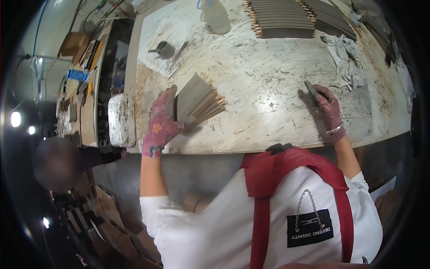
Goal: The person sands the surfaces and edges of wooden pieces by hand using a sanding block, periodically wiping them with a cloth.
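My left hand [160, 117], in a pink flowered glove, is closed on the near left end of a fanned bundle of thin grey-faced wooden strips [195, 95]. The strips stand tilted on the worktable, with their pale wooden ends spread to the right. On the right, my gloved right hand [330, 112] grips a small, flat, grey blade-like tool [311, 89], perhaps a putty knife, its tip pointing away from me. Its handle is mostly hidden in my fingers. A wide gap of tabletop lies between the two hands.
The stained pale worktable [268, 89] carries a translucent jug [215, 17], a small grey cup [165, 49] on a white sheet, stacked grey strips [286, 32] and a crumpled cloth [342, 62]. A foil-wrapped block [121, 120] borders its left edge. Another person [85, 162] is at far left.
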`<state>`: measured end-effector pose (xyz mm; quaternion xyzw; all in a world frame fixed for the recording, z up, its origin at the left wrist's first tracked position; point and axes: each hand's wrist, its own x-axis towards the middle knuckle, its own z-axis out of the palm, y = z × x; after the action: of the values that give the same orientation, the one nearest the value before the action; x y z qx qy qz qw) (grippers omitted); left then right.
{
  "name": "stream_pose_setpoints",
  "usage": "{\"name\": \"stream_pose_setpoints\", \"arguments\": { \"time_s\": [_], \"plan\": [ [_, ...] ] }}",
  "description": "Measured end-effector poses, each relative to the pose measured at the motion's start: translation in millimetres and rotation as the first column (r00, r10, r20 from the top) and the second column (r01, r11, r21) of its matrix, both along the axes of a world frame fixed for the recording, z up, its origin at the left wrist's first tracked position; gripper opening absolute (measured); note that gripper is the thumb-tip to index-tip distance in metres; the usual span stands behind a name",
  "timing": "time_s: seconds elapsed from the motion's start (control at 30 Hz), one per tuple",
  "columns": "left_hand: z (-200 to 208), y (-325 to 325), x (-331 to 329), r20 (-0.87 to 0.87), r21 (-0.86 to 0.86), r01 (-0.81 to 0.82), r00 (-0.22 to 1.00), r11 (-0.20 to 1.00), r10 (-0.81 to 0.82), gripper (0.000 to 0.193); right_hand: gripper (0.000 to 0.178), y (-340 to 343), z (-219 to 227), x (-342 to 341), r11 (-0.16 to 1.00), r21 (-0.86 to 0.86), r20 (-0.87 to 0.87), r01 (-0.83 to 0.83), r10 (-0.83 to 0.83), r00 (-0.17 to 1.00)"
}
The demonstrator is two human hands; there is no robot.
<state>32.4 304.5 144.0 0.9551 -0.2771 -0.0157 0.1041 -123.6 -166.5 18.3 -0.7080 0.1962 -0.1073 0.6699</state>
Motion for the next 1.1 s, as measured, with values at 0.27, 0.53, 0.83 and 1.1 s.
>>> {"name": "stream_pose_setpoints", "arguments": {
  "time_s": [0.27,0.53,0.83,1.1],
  "plan": [
    [-27.0,-216.7,20.6,-0.172,-0.559,0.086,0.961,0.825,-0.217,0.071,0.040,-3.3,-3.5,0.8,0.980,0.185,-0.005,0.079,-0.079,0.997],
    [-47.6,-235.7,-1.6,0.230,-0.609,0.396,0.918,0.687,-0.324,0.038,0.047,-33.8,-1.5,-11.9,0.901,0.405,-0.076,0.153,-0.134,0.988],
    [-37.8,25.1,-91.9,0.391,-0.216,-0.364,0.818,0.906,0.421,0.062,0.043,20.4,26.6,65.0,0.956,0.043,0.102,-0.291,0.285,0.953],
    [-72.7,55.4,-98.1,0.322,-0.331,-0.302,0.854,0.894,0.408,0.051,0.047,85.8,44.8,66.9,0.882,0.192,0.117,-0.430,0.414,0.903]
  ]
}}
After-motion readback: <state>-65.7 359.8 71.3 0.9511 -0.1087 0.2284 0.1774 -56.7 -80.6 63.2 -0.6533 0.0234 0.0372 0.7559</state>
